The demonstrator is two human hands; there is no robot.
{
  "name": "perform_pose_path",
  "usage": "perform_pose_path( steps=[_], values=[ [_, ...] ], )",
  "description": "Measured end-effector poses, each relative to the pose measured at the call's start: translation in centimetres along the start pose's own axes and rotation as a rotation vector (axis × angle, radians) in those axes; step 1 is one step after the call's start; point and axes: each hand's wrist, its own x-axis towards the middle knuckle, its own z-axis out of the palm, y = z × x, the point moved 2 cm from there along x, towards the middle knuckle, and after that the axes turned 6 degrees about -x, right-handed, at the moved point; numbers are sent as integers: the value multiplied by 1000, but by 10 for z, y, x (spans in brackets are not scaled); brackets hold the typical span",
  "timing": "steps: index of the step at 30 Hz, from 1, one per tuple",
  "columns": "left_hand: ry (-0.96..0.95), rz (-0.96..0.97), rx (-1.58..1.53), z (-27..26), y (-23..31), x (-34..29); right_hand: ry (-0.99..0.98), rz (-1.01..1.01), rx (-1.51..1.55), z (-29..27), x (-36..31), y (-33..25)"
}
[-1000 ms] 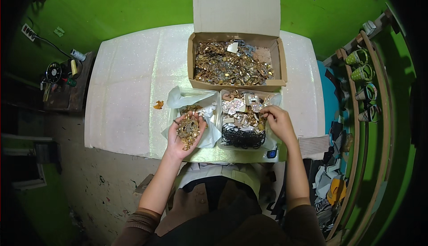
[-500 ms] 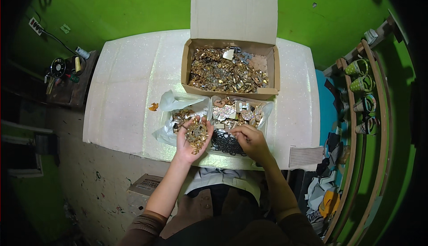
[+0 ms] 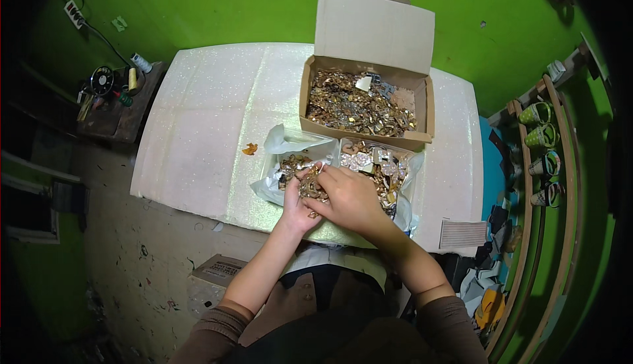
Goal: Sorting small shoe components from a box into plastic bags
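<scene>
Held the left hand [image 3: 296, 209] partway closed at the centre of the frame, palm up, curled like a cup around a loose heap of gold-coloured pieces [image 3: 312, 188], metallic in sheen, thin and irregular in outline. Bent the right hand [image 3: 354, 200] over the same heap, back upward, fingers folded, tips at the pile; could not tell whether pinching a piece or only touching. Saw a small gold-coloured link [image 3: 312, 215] low on the left palm. Found more brownish-gold bits [image 3: 290, 168] just left of the hands, among crumpled, pale, filmy sheeting [image 3: 288, 140], and pearly flat plates [image 3: 356, 161] just above the right hand. Noted, at upper centre, a brown cardboard box [image 3: 362, 133], smooth lid [image 3: 376, 29] raised, holding a dense, glinting jumble of hardware [image 3: 359, 105]. Saw a glittery whitish table cover [image 3: 198, 126] beneath, an orange scrap [image 3: 250, 148] left of centre, and a ribbed grey pad [image 3: 463, 234] at lower right.
</scene>
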Motion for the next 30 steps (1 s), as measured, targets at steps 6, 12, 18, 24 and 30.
perform_pose_path(
  steps=[6, 12, 18, 24, 30],
  values=[
    [11, -4, -83, -9, 14, -2, 61, 139, -2, 13, 5, -20],
    [-92, -63, -137, -4, 22, -4, 101, 425, 163, 10, 11, -21],
    [20, 13, -99, -8, 24, 3, -42, 588, 477, 20, 19, 2],
    [-20, -28, -201, -13, 27, -1, -116, 641, 911, 30, 22, 23],
    [-1, -6, -159, 0, 21, -8, -202, 716, 1197, 21, 16, 34]
  ],
)
